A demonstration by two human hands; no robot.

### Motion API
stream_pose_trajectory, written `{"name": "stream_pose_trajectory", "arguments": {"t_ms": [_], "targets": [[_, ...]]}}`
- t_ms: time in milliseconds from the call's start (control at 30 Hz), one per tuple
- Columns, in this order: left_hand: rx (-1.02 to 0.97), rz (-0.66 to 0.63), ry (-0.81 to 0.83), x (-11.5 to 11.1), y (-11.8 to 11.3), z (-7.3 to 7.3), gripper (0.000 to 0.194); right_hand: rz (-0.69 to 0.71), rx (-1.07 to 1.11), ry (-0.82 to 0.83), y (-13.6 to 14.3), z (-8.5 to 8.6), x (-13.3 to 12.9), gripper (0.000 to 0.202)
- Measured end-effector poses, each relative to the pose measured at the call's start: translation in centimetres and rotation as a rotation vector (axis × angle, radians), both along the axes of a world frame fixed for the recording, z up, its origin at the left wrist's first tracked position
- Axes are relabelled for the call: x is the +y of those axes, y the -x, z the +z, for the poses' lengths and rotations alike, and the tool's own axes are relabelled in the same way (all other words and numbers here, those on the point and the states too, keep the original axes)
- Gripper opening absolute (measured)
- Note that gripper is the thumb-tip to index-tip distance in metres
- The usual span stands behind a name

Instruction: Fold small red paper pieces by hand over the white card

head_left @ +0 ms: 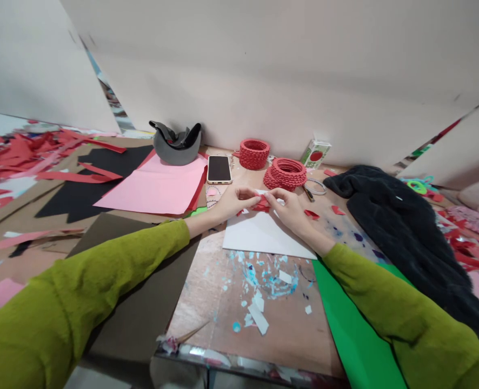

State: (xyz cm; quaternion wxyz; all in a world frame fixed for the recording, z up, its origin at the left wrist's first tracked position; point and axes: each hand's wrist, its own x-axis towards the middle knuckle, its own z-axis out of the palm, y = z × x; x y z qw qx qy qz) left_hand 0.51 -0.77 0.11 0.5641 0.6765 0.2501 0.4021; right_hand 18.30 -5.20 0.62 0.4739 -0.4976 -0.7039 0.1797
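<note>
- Red paper piece [262, 205] sits between the fingertips of left hand [236, 202] and right hand [287, 208], both pinching it.
- Above far part of white board [259, 235]; contact with it unclear.
- Risk: uneven pull could tear or crease the paper.
- Slack pinch could lose it near loose red scrap [311, 214].
- Right sleeve [347, 267] dragging could skew board's near corner.

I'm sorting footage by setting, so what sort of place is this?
Probably a paper-craft workspace, perhaps a studio or classroom, though which one can't be told. The signs are the blue-smeared wooden tabletop, the heap of red strips and the large pink sheet.
</note>
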Motion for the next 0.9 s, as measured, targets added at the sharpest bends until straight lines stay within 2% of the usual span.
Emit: {"name": "stream_pose_trajectory", "arguments": {"t_ms": [233, 333, 633, 900], "targets": [[-0.023, 0.039, 0.010, 0.1, 0.1, -0.4, 0.028, -0.126, -0.126, -0.118, 0.5, 0.2, -0.8, 0.018], [-0.012, 0.058, 0.023, 0.4, 0.2, -0.5, 0.029, -0.137, -0.173, -0.192, 0.6, 0.1, -1.1, 0.016], [-0.051, 0.035, 0.099, 0.3, 0.3, -0.4, 0.026, -0.128, -0.334, -0.366, 0.5, -0.3, -1.1, 0.010], [-0.126, 0.000, 0.112, 0.4, 0.4, -0.1, 0.032, -0.034, -0.346, -0.378, 0.1, -0.2, -1.1, 0.010]]}}
